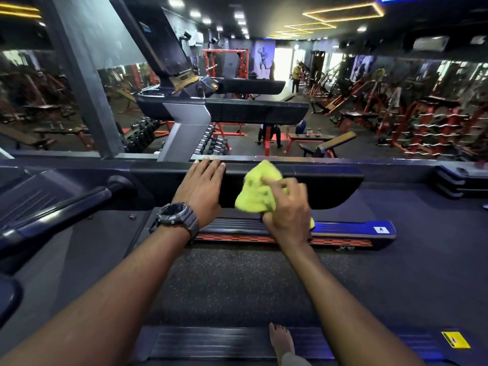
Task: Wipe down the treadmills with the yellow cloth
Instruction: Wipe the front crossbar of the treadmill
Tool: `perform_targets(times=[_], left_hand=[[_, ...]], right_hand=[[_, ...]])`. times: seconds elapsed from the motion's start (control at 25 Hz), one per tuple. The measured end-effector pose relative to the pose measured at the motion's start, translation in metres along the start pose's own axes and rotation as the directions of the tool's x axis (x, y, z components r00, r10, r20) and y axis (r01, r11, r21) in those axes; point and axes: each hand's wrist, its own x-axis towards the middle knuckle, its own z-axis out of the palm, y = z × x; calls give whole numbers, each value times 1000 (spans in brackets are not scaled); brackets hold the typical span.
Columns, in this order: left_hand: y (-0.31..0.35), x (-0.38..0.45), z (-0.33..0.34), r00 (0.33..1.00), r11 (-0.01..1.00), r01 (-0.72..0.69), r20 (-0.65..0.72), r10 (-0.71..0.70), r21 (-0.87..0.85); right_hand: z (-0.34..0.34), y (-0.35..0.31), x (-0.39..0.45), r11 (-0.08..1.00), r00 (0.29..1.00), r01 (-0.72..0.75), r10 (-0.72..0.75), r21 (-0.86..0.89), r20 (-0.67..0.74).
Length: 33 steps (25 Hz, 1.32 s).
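The right hand [286,207] grips a crumpled yellow cloth [257,190] against the black padded treadmill handrail [330,180]; the left hand [202,188] rests flat, fingers straight, beside it.

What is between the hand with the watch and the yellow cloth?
Only a bare stretch of the black padded handrail lies between the left hand and the yellow cloth, seen in the head view.

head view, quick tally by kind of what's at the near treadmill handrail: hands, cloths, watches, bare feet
hands: 2, left hand flat on the handrail, right hand gripping the cloth
yellow cloth: 1
wristwatch: 1, on the left wrist
bare foot: 1
total: 5
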Motion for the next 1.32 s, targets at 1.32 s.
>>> perform_targets(times=[1.32], left_hand=[[-39, -21, 7, 998, 996, 41, -51, -46, -85]], right_hand=[[40, -50, -9, 889, 892, 446, -432, -100, 134]])
